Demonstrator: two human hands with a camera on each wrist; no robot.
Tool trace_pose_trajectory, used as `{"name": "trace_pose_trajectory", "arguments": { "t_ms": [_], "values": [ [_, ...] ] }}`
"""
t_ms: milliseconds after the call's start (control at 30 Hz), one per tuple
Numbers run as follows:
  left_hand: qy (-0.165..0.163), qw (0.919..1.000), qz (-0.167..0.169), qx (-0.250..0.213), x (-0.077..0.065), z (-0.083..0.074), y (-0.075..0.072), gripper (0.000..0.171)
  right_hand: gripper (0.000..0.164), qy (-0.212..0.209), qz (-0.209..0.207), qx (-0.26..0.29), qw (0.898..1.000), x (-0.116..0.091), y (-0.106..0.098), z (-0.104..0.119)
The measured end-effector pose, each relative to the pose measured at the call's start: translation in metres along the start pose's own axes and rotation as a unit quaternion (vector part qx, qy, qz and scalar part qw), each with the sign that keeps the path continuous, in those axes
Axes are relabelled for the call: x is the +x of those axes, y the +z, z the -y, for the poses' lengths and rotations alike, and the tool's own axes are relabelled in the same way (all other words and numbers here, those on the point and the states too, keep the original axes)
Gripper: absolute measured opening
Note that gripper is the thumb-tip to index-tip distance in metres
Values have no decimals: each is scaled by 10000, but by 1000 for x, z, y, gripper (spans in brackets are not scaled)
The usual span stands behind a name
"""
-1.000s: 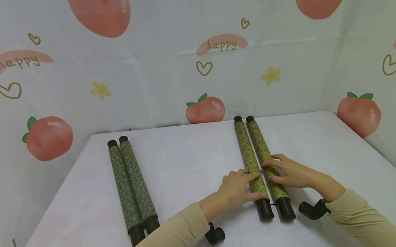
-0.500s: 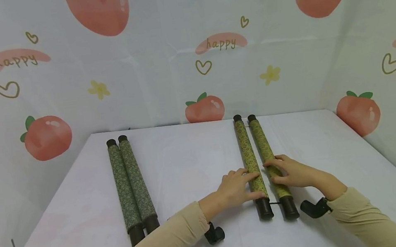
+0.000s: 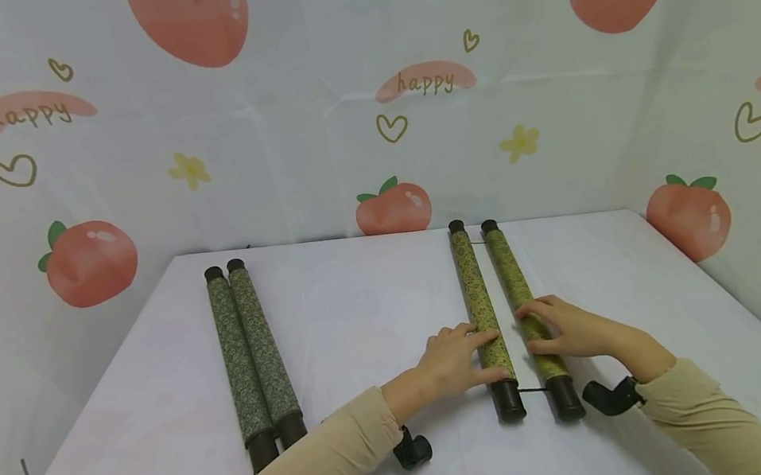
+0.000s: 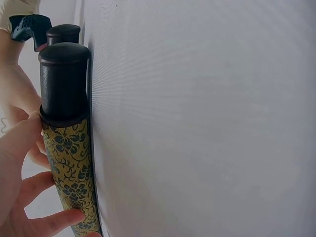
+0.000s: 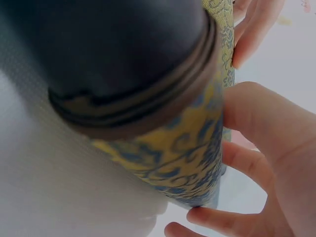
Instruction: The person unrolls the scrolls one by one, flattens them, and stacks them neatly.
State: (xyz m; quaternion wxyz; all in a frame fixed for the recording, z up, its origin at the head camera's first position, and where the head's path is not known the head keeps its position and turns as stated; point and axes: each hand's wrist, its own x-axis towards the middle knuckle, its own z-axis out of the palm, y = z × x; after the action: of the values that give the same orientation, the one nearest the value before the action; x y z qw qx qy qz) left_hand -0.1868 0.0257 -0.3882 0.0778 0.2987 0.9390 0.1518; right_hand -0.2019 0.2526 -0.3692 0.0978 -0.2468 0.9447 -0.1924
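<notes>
In the head view a partly unrolled scroll lies on the white table. Its left roller (image 3: 476, 285) and right roller (image 3: 516, 280) are covered in yellow brocade with dark flower patterns and have black knobs. Between them shows a narrow white strip, crossed by a thin dark line near each end. My left hand (image 3: 444, 365) holds the lower part of the left roller, fingertips on its brocade (image 4: 74, 163). The right roller is held by my right hand (image 3: 573, 332); its thumb (image 5: 247, 106) lies against the patterned cover (image 5: 182, 153).
Two grey-green patterned rods with black ends, like another rolled scroll (image 3: 260, 341), lie side by side on the table's left. A white fabric backdrop (image 3: 312, 158) with peach prints hangs behind. My left sleeve (image 3: 323, 462) covers the lower end of that pair.
My right hand has moved the right roller to the right, so the gap between the rollers has widened. The left hand and left roller have stayed in place.
</notes>
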Motion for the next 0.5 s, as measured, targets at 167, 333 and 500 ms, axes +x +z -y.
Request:
{"name": "trace_pose_trajectory", "arguments": {
  "t_ms": [167,333,500],
  "values": [
    [9,10000,-2,-2,0,0,1,60,41,129,194,28,9997,-5,-3,-1],
    [1,10000,6,-36,0,0,0,60,41,287,156,63,9994,-8,-4,-3],
    [-9,10000,27,-72,0,0,0,60,48,337,29,34,9994,-10,-6,-4]
  ]
}}
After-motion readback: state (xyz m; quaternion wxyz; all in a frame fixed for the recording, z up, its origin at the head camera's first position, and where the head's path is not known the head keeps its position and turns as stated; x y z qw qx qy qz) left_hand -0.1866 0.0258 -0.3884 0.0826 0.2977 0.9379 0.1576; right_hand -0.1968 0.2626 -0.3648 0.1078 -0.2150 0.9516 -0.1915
